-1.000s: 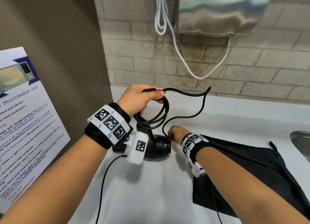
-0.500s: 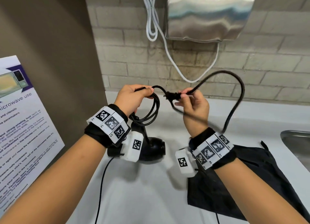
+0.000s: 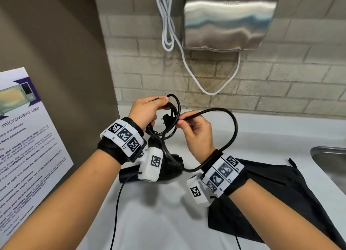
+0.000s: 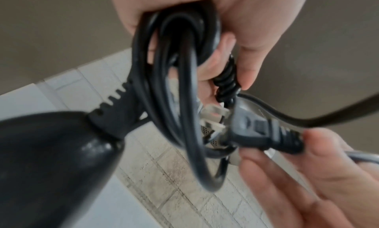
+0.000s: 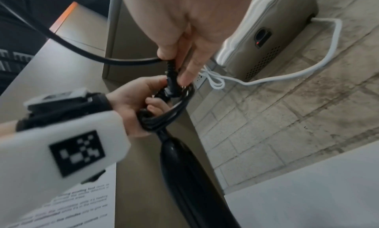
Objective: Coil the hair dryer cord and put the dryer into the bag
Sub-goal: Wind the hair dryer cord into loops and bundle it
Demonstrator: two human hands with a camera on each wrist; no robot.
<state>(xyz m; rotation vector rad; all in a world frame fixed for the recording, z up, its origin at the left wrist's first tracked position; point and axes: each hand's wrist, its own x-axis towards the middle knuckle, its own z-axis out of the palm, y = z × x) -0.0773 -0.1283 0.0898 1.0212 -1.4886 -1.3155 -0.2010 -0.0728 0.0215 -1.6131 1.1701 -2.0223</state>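
Hair dryer cord (image 3: 173,122) mostly looped in our gripping left hand (image 3: 145,112); our right hand (image 3: 196,131) pinches the plug (image 4: 258,132), bag (image 3: 280,190) waiting at 4 o'clock.

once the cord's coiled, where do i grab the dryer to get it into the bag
Judging by its pose, grip the dryer by its handle, just below the coil the left hand holds. The handle points up, so come from above; the body hangs down, ready to lower into the bag.
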